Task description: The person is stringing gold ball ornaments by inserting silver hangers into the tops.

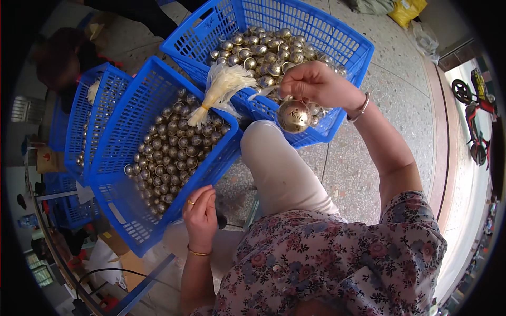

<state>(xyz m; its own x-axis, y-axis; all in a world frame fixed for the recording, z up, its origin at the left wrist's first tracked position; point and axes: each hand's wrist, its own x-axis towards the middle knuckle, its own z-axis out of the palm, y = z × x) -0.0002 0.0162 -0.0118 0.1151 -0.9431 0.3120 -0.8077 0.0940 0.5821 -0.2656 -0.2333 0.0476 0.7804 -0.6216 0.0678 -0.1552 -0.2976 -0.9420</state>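
My right hand (316,84) is closed in a pinch at the top of a shiny gold ball ornament (293,116) with dark lettering. The ornament hangs over the near right side of the far blue crate (329,27); a pale translucent ribbon (262,95) trails left from my fingers. Several gold ball ornaments (274,57) lie inside that crate. My left hand (200,215) is closed beside the near rim of the left blue crate (117,152), fingertips together; whether they pinch anything is hidden. Smaller-looking gold balls (171,150) fill part of this crate.
A banded bundle of cream ribbons (221,87) rests across the meeting rims of both crates. Another blue crate (84,118) stands further left, near another person (60,60). A metal frame bar (142,284) with a black cable is at lower left. My knee (269,152) touches the crates' corner area.
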